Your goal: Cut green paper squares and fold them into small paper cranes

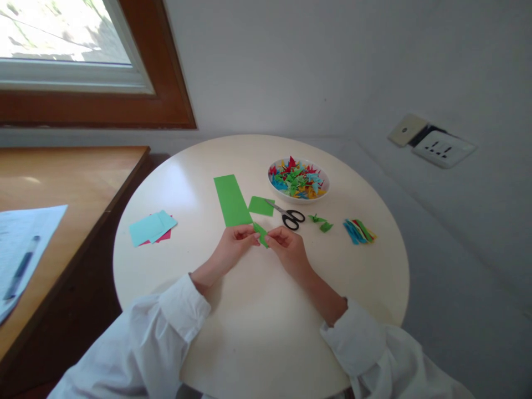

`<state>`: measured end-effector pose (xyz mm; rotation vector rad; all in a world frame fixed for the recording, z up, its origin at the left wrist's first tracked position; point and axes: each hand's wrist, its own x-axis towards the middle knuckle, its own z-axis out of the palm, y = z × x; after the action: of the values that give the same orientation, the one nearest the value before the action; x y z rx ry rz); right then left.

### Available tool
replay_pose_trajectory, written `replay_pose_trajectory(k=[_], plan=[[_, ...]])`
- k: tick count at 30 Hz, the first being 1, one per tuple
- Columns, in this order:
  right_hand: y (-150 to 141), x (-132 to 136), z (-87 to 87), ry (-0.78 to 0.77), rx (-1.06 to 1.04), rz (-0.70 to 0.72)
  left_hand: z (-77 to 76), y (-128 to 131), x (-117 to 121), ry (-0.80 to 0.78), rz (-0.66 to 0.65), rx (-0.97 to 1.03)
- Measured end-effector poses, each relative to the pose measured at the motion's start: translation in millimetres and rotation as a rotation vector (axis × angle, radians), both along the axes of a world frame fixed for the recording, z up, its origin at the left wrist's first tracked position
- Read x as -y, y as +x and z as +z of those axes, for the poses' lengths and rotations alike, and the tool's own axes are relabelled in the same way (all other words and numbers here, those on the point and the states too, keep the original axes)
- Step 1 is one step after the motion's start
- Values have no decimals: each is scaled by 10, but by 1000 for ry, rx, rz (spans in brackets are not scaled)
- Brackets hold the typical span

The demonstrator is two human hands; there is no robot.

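My left hand (236, 240) and my right hand (285, 244) meet over the middle of a round cream table (257, 332). Both pinch a small green paper piece (260, 233) between their fingertips. Just beyond it lie a long green paper strip (231, 200) and a smaller green rectangle (261, 205). Black-handled scissors (287, 215) rest right of that rectangle, close to my right hand.
A white bowl (298, 180) of colourful folded paper shapes stands at the back. Two small green folded pieces (321, 222) and a bundle of coloured strips (358, 231) lie to the right. Light blue and pink sheets (152, 227) lie left. A wooden desk (62, 183) holds paper and a pen (20, 269).
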<state>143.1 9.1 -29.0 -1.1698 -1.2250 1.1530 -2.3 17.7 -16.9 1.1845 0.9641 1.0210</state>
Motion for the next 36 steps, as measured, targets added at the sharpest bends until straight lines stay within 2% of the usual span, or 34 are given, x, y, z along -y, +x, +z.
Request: replay_pose_trajectory(k=[6,10,15,22,25,28,31,36], plan=[[0,17,-44,78,119,2,-35,1,-8,7,3,-4],[18,39,-40,142,193,46,-33,19,-18,-45,25,46],[38,53,-30,198,195,93,-52,17,-27,-74,-11,85],[43,16,-24,119,7,72,-59,5,-22,-13,-149,81],[44,12,-37,62,-46,138,-53,0,-12,-30,-199,76],[46,12,-57,37,-89,238,-40,-3,-2,-101,-228,93],[53,12,-64,47,-120,303,-20,3,3,-195,-200,153],[72,22,-45,31,-88,331,9,23,11,-269,-192,259]])
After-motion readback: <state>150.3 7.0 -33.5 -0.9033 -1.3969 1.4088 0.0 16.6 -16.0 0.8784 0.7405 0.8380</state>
